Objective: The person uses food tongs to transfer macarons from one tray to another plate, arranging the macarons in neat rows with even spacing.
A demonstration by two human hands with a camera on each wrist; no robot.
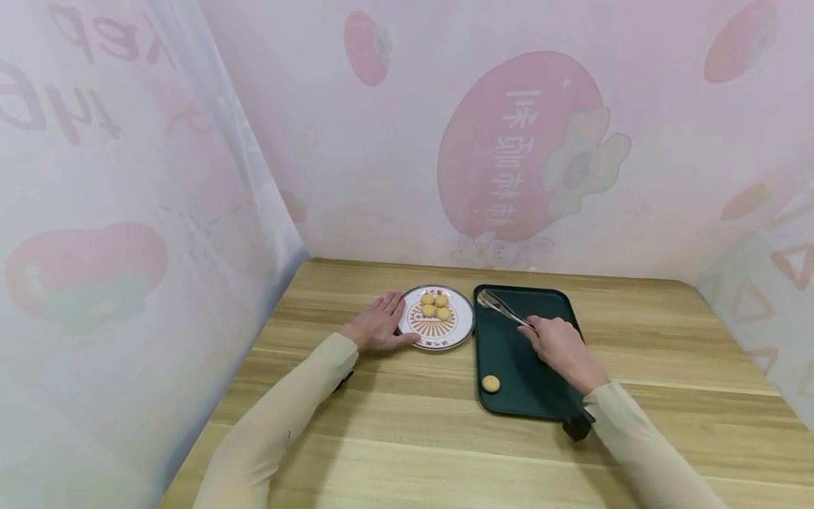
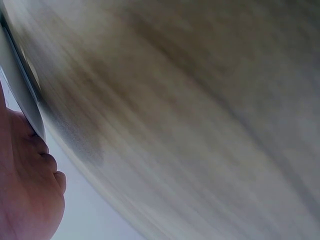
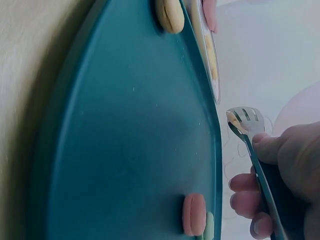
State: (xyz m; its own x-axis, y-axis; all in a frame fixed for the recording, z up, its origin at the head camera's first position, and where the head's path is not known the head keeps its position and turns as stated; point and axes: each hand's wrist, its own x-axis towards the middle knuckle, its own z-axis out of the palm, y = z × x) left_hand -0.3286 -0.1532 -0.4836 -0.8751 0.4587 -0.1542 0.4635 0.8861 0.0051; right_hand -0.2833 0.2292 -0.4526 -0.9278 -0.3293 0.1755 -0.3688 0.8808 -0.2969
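Observation:
My left hand (image 1: 378, 325) rests at the left rim of a white patterned plate (image 1: 466, 326), fingers extended along it and thumb over the front rim. Several yellow macarons (image 1: 443, 313) sit together on the plate. My right hand (image 1: 562, 350) grips metal tongs (image 1: 509, 311) above a dark green tray (image 1: 521, 382). A small tan macaron (image 3: 234, 120) shows between the tong tips in the right wrist view. Another tan macaron (image 1: 490, 384) lies in the tray's near left corner. A pink macaron (image 3: 194, 215) and a green macaron (image 3: 209, 225) lie on the tray, hidden in the head view.
The plate and tray stand side by side on a wooden table (image 1: 407, 438). A printed curtain (image 1: 394, 177) rises behind the table's far edge, and another hangs along the left side. A black device (image 1: 577, 426) sits at my right wrist, by the tray's near right corner.

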